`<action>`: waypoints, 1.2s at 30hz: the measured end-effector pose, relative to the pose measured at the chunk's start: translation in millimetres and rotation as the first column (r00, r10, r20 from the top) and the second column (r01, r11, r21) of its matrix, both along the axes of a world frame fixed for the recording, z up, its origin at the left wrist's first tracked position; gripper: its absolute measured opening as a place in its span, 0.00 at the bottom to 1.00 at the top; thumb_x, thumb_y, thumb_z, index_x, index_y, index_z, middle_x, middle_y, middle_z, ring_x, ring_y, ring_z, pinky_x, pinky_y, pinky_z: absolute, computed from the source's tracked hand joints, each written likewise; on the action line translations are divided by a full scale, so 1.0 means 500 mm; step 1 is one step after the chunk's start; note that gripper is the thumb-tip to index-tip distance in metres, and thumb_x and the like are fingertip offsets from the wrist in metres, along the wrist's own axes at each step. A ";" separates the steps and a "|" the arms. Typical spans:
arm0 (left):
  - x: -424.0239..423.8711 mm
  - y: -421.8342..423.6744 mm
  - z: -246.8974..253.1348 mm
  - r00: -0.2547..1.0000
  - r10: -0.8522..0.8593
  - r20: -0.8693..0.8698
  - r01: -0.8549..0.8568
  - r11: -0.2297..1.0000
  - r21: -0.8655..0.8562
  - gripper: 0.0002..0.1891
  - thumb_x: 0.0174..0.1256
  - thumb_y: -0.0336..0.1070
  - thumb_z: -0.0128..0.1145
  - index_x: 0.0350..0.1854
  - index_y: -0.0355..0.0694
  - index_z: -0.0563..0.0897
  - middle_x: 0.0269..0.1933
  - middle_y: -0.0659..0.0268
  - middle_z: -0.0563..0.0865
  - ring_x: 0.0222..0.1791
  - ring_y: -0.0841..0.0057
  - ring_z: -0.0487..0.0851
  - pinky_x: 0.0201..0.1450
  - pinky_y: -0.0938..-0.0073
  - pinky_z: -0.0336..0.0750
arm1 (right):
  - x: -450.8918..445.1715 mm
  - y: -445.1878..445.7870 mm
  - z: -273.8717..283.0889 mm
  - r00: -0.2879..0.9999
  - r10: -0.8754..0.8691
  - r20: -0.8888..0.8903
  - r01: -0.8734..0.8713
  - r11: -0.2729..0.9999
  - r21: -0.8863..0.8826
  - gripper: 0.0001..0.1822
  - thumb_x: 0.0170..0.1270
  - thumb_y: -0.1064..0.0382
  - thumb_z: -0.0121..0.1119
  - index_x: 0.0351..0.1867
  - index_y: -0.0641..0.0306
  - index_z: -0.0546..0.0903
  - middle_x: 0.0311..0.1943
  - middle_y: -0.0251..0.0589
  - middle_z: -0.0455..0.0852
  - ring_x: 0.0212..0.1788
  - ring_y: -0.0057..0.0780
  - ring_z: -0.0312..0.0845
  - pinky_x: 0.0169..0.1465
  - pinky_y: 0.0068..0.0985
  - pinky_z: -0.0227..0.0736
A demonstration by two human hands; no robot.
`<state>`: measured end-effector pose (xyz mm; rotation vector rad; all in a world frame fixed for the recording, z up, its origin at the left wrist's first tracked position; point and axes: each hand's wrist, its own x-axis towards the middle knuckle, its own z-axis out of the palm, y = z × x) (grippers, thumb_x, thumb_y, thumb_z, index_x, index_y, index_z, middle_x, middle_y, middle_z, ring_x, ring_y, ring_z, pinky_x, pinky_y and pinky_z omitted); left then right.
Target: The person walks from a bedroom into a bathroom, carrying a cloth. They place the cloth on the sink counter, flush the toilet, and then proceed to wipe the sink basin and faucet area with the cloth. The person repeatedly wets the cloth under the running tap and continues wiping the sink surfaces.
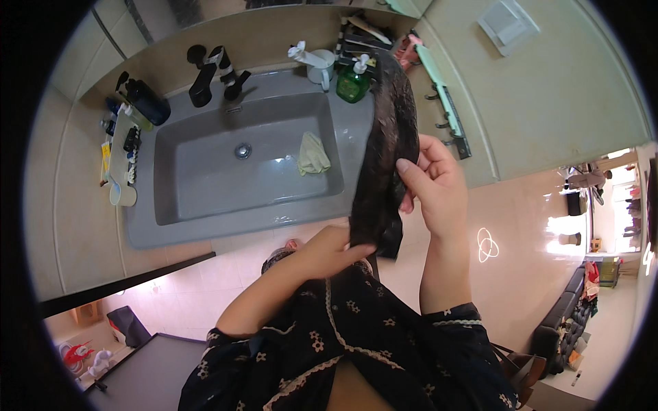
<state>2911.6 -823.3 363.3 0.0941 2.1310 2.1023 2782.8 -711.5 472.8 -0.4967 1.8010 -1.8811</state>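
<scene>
A long black plastic bag [388, 138], creased and shiny, is stretched out to the right of the grey washbasin [247, 230]. My left hand [336, 251] grips its lower end, thumb across the front and fingers hidden behind. Higher up, my right hand [434, 180] pinches the bag's right edge between thumb and fingers. The bag's upper end reaches past the green pump bottle [352, 86] and covers part of the things behind it. Inside the basin a pale, crumpled cloth [312, 155] lies near the right wall.
A black faucet [203, 85] stands at the basin's back, beside a white mug [321, 67]. On the left are a dark pump bottle [149, 101] and a cup with a toothbrush [123, 195]. Wall hooks [443, 113] are at right; a dark sofa [560, 313] is farther off.
</scene>
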 end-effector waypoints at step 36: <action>0.764 -0.007 -0.545 0.229 0.810 0.540 -0.612 0.551 -0.567 0.24 0.44 0.15 0.37 0.45 0.32 0.78 0.34 0.58 0.82 0.36 0.69 0.79 0.45 0.74 0.73 | -0.362 -0.163 -0.575 0.485 0.505 -0.714 0.301 0.671 0.678 0.21 0.50 0.63 0.60 0.49 0.43 0.81 0.55 0.37 0.77 0.56 0.47 0.66 0.62 0.39 0.59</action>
